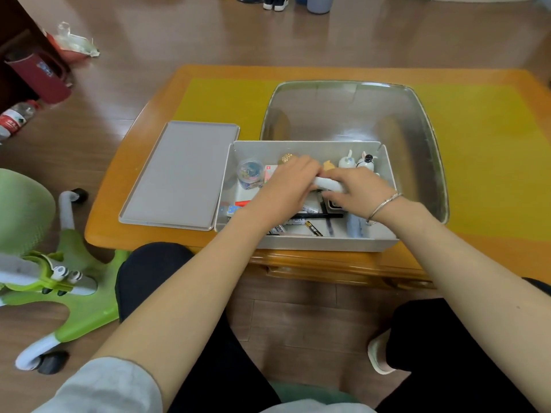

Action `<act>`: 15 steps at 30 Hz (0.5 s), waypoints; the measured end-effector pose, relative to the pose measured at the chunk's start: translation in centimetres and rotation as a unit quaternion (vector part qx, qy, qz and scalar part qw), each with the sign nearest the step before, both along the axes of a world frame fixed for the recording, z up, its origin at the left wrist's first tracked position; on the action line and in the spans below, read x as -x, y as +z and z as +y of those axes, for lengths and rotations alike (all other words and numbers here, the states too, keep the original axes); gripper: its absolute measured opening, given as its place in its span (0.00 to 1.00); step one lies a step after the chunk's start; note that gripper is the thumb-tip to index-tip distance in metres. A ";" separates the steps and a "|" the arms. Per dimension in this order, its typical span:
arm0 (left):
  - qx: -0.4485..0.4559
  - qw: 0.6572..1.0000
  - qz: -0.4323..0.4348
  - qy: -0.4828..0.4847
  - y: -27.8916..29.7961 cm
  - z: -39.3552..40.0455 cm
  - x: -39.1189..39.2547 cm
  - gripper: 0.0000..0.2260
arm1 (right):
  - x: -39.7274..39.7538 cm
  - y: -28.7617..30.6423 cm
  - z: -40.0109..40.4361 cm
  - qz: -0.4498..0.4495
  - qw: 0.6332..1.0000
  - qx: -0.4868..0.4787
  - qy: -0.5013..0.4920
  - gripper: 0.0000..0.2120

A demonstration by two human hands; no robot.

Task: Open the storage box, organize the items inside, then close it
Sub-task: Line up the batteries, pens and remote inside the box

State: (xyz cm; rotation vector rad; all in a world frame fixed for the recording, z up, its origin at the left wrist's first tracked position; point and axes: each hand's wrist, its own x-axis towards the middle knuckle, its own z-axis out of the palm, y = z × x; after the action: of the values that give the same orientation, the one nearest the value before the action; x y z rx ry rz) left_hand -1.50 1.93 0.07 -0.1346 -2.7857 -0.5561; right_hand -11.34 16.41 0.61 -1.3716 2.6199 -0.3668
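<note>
Two bare forearms reach forward into an open white storage box (301,244) on a wooden table (155,162), its lid (182,174) lying flat just left. Inside, above pens and small figurines, left hand (286,186) and right hand (357,189) both curl around a white cylindrical object (326,183) between them.
</note>
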 end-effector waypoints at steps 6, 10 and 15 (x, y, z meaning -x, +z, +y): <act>-0.080 0.993 -0.045 0.067 -1.6 0.1 -0.1 0.23 | 1.8 -1.2 3.0 0.130 0.975 -0.039 -0.178 0.24; -0.051 0.978 -0.195 0.049 -3.0 0.1 -0.3 0.22 | 1.5 -1.8 3.6 0.189 0.946 -0.062 -0.256 0.29; -0.036 0.977 -0.204 0.057 -3.3 -0.3 -0.8 0.21 | 0.9 -2.2 2.4 0.187 0.954 -0.081 -0.221 0.28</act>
State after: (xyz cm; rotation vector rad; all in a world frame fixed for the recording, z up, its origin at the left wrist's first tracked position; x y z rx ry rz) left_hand -0.66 1.61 -3.26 0.1737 -3.1345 -0.7249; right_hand -12.25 18.83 -1.57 -0.8620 3.1802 0.0733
